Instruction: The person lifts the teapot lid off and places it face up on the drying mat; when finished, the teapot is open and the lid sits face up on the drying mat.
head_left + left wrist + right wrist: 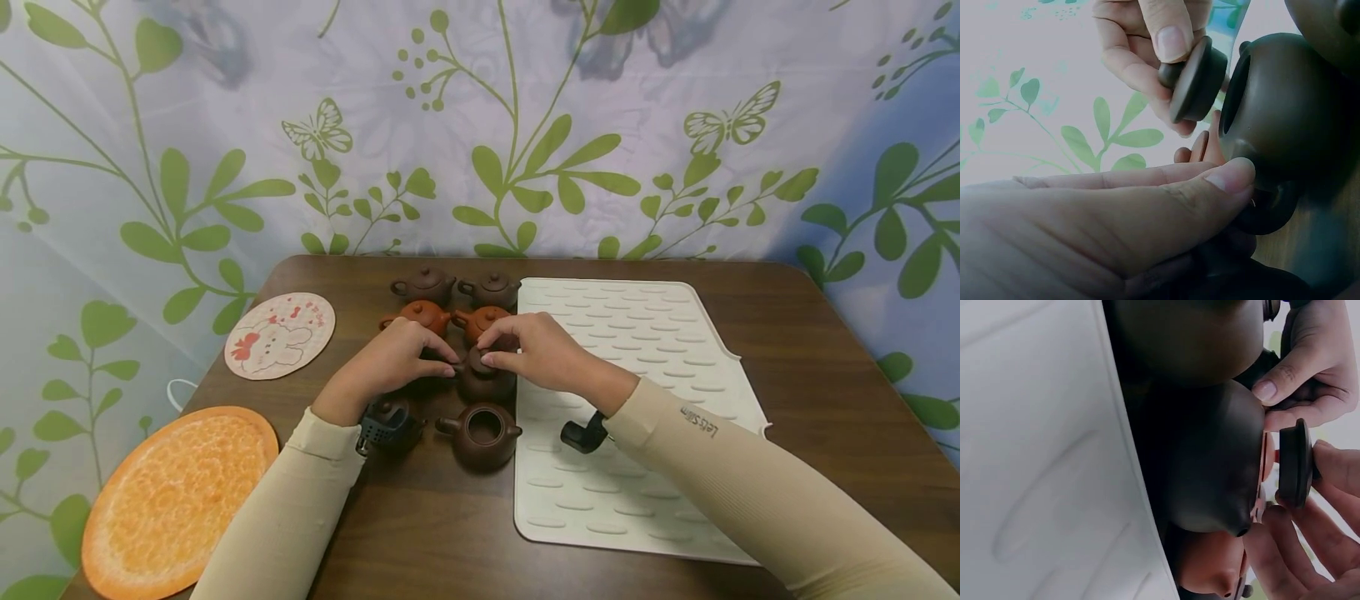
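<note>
My left hand (pixel 396 360) pinches a dark brown teapot (pixel 486 388) near the top of its handle (pixel 1272 215). With thumb and fingers, my right hand (pixel 546 354) holds a teapot lid (pixel 1200 81) by its knob. That lid (pixel 1295 464) hangs just off the teapot's open mouth, as both wrist views show. Nearer to me stands another brown teapot (pixel 480 450), lidless, its round opening facing up. A dark teapot (pixel 392 440) beside it is partly hidden by my left wrist.
Two orange-red teapots (pixel 423 315) and two dark lidded ones (pixel 425 285) stand farther back. A white ridged mat (pixel 622 500) lies to the right. On the left are a rabbit-print round mat (pixel 307 310) and an orange-slice mat (pixel 180 500). A patterned cloth (pixel 420 167) hangs behind.
</note>
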The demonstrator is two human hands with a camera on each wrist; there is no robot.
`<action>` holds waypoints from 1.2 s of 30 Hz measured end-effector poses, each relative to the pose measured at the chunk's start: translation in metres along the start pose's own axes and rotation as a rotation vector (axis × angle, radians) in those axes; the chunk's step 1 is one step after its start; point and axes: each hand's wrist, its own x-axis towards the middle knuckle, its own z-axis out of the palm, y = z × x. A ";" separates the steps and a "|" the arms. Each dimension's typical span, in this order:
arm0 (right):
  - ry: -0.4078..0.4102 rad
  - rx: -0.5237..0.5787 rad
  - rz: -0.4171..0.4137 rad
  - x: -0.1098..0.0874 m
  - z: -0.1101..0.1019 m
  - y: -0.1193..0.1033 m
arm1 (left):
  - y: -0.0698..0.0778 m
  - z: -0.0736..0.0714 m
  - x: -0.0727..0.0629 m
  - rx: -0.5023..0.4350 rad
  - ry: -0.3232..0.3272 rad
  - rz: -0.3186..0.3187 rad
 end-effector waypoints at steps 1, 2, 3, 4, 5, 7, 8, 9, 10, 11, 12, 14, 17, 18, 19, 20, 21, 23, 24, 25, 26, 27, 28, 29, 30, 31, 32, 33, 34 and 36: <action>0.004 -0.001 0.005 0.000 0.000 -0.001 | 0.000 0.000 0.000 0.001 0.001 0.002; 0.008 -0.001 0.009 0.000 -0.001 -0.001 | 0.000 0.000 0.000 0.002 0.003 0.004; 0.009 0.001 0.015 0.000 -0.002 -0.002 | 0.000 0.000 0.000 0.002 0.003 0.007; 0.010 0.005 0.019 0.000 -0.002 -0.003 | 0.000 0.000 0.000 0.001 0.004 0.008; 0.009 0.010 0.026 0.000 -0.003 -0.004 | 0.000 0.000 0.000 0.001 0.005 0.010; 0.010 0.023 0.030 -0.001 -0.004 -0.005 | 0.000 0.000 0.000 0.000 0.006 0.012; 0.012 0.031 0.033 -0.001 -0.005 -0.005 | 0.000 0.000 0.000 -0.002 0.007 0.013; 0.014 0.041 0.039 -0.002 -0.006 -0.006 | 0.000 0.000 0.000 -0.003 0.008 0.014; 0.018 0.055 0.044 -0.002 -0.007 -0.006 | 0.000 0.000 0.000 -0.005 0.008 0.016; 0.021 0.071 0.050 -0.003 -0.008 -0.006 | 0.000 0.000 0.000 -0.005 0.009 0.017; 0.025 0.088 0.061 -0.003 -0.009 -0.006 | 0.000 0.000 0.000 -0.003 0.009 0.018; 0.030 0.120 0.081 -0.004 -0.012 -0.005 | -0.001 0.000 0.000 0.000 0.008 0.020; 0.029 0.161 0.098 -0.006 -0.018 -0.003 | -0.001 0.001 0.001 0.004 0.005 0.021; 0.025 0.169 0.102 -0.007 -0.020 -0.003 | -0.001 0.001 0.001 0.006 0.004 0.021; 0.021 0.178 0.104 -0.008 -0.023 -0.003 | -0.001 0.001 0.001 0.006 0.003 0.020; 0.018 0.184 0.109 -0.009 -0.025 -0.002 | -0.001 0.001 0.001 0.004 0.002 0.019; 0.013 0.194 0.111 -0.010 -0.028 -0.001 | -0.001 0.001 0.001 0.005 0.001 0.018; 0.002 0.208 0.119 -0.012 -0.033 0.002 | -0.001 0.001 0.002 0.008 0.001 0.014; 0.000 0.210 0.125 -0.014 -0.035 0.003 | -0.001 0.001 0.001 0.007 0.000 0.011; -0.002 0.211 0.127 -0.015 -0.037 0.006 | -0.001 0.001 0.001 0.006 -0.001 0.009; -0.003 0.210 0.132 -0.016 -0.038 0.008 | -0.001 0.001 0.001 0.005 -0.003 0.006; -0.006 0.212 0.135 -0.017 -0.040 0.010 | -0.001 0.001 0.001 0.005 -0.003 0.003; -0.008 0.215 0.143 -0.019 -0.042 0.012 | -0.001 0.001 0.000 0.006 -0.004 0.001; -0.010 0.225 0.152 -0.020 -0.043 0.013 | 0.000 0.001 0.000 0.004 -0.005 -0.002; -0.012 0.240 0.166 -0.021 -0.045 0.015 | 0.000 0.001 0.000 0.002 -0.007 -0.004; -0.016 0.260 0.180 -0.023 -0.047 0.016 | 0.000 0.001 0.000 0.003 -0.007 -0.006; -0.021 0.287 0.193 -0.024 -0.048 0.018 | 0.000 0.001 -0.001 0.004 -0.007 -0.008; -0.024 0.318 0.203 -0.026 -0.050 0.019 | 0.000 0.001 -0.001 0.002 -0.008 -0.009; -0.025 0.348 0.212 -0.028 -0.051 0.020 | 0.000 0.001 -0.001 0.001 -0.008 -0.011; -0.028 0.402 0.218 -0.031 -0.054 0.023 | 0.000 0.001 -0.001 0.001 -0.008 -0.012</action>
